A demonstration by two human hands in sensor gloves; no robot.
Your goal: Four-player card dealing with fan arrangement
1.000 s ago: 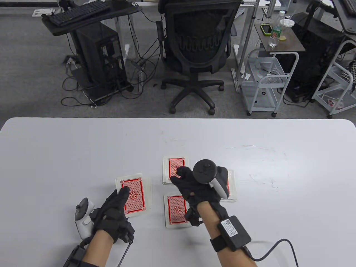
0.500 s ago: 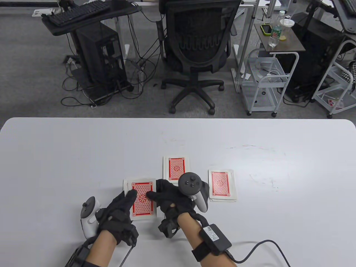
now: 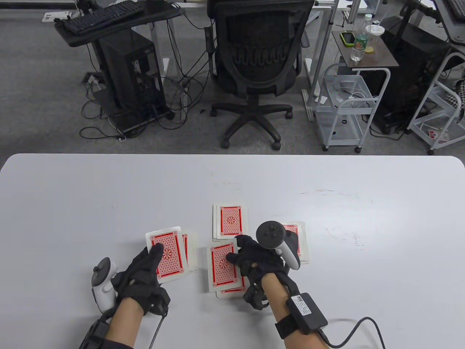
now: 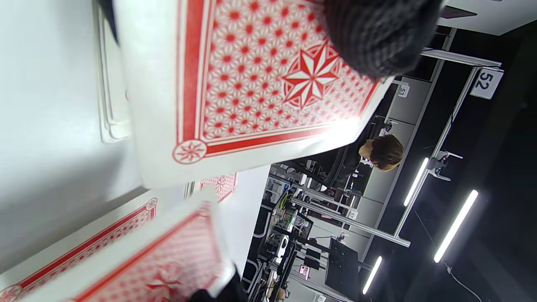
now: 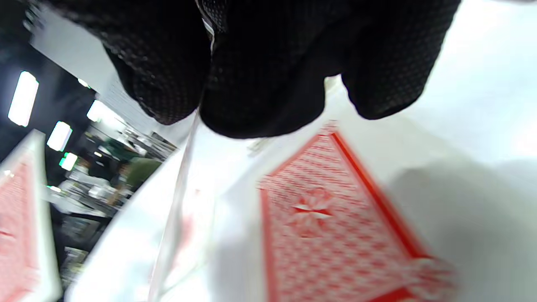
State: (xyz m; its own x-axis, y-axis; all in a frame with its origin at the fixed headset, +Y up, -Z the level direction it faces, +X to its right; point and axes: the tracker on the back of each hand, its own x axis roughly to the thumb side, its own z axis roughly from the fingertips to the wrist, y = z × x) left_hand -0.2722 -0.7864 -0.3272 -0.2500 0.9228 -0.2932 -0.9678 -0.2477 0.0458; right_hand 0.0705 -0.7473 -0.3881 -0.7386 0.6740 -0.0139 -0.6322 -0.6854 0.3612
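Table view: white table (image 3: 72, 203) with red-backed cards grouped low and centre. Left hand (image 3: 145, 276) gripping the deck (image 3: 168, 255), thumb laid across the top card's back, deck raised a little and tilted, with a few more cards (image 3: 191, 251) lying on the table just beside and partly under its right edge. Right hand (image 3: 256, 260) closed on a single card (image 3: 222, 266), fingers curled over its right edge, held face down over the near pile (image 3: 232, 291), which peeks out below it. Far pile (image 3: 230, 222) lying squarely just beyond the held card, apart from both hands. Right pile (image 3: 299, 243) mostly hidden behind the right hand's tracker (image 3: 278, 241). Beyond the table, an office chair (image 3: 256, 69) on grey floor.

Left wrist view: deck (image 4: 260, 84) filling the upper frame, gloved thumb (image 4: 377, 33) pressed on its back beside the star motif. Stacked card edges (image 4: 110, 105) on the table at left. Single card (image 4: 168, 260) close at the lower edge, tilted, with another card back (image 4: 84, 235) beneath it.

Right wrist view: blurred. Gloved fingers (image 5: 268, 63) bunched at the top, pinching the single card (image 5: 176, 201), seen edge-on as a thin pale line. Near pile (image 5: 331, 226) face down on the table below. Deck (image 5: 21, 226) at the far left edge.
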